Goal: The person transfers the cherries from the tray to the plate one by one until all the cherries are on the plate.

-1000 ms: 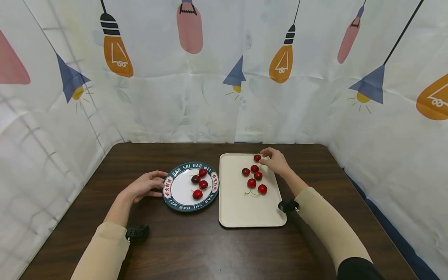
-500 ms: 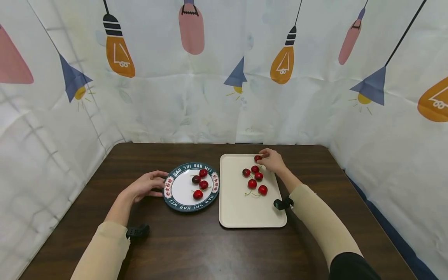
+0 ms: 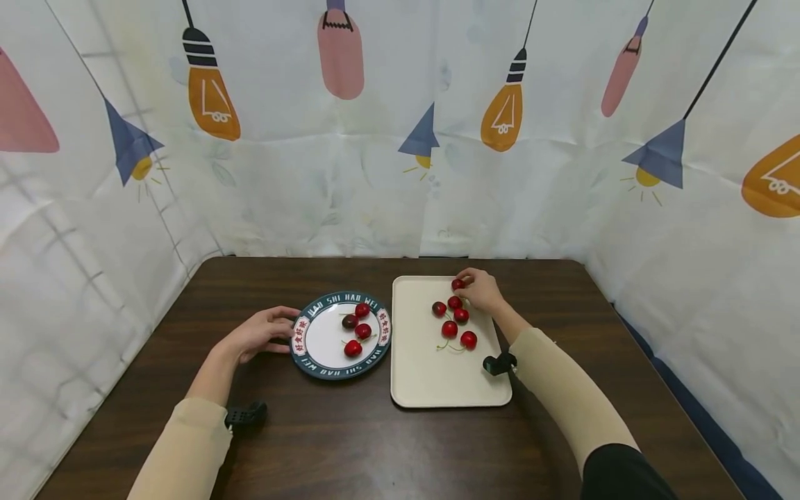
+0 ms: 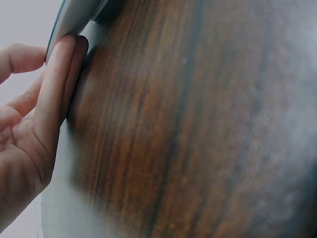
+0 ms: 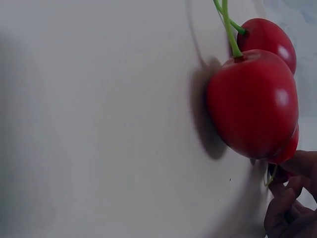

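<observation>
My left hand (image 3: 265,332) holds the left rim of a round plate (image 3: 309,363) with a dark teal lettered border. In the left wrist view the thumb and fingers (image 4: 58,74) stand on either side of the plate's edge (image 4: 74,17). Several cherries, one of them dark (image 3: 350,321), lie on the plate's white centre. At the far end of a cream tray (image 3: 431,382), my right hand (image 3: 484,292) pinches a red cherry (image 3: 457,284) between thumb and fingers. Several more cherries lie nearer on the tray. A large cherry (image 5: 255,104) partly hides the right hand in the right wrist view.
The plate and tray stand side by side on a dark wood table (image 3: 312,444). Behind it hangs a white curtain (image 3: 369,201) printed with lamps and bulbs. Each wrist wears a black strap, such as the left strap (image 3: 246,414).
The right hand has shifted slightly left and nearer, its fingers closing in around the far cherry. The left hand and the plate stay in place.
</observation>
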`<state>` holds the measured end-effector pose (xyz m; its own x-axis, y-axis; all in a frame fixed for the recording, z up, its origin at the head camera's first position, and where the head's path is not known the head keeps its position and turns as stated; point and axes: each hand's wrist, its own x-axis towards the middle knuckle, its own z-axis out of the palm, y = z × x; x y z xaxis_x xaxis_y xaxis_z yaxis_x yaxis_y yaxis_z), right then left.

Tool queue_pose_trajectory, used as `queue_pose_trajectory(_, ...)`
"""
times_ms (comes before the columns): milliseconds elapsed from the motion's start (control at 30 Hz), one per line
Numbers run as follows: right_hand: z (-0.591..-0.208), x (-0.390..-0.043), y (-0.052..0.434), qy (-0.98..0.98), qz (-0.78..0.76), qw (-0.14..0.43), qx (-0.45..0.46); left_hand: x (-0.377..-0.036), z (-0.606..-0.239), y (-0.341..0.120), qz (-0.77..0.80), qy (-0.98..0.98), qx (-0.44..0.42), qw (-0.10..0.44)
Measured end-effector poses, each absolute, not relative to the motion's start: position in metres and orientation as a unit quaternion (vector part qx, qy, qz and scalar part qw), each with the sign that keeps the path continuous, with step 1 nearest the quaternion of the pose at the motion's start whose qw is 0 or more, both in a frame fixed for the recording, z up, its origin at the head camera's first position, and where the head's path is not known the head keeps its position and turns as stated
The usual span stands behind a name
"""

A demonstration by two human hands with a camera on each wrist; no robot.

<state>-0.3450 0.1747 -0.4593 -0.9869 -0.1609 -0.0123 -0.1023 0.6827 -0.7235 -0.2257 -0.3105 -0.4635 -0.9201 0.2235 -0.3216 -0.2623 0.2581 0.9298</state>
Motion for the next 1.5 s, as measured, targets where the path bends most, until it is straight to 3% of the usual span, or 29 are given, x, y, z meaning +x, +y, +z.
queue_pose_trajectory(700, -0.441, -0.338, 0.176, 0.906, -0.409, 0.002, -0.105, -0.227, -0.462, -0.309, 0.605, 0.771, -0.006, 0.199)
queue_pose_trajectory(1500, -0.422, -0.311, 0.135, 0.89, -0.41, 0.044, -0.197, -0.228, -0.466, -0.311, 0.606, 0.769, -0.008, 0.203)
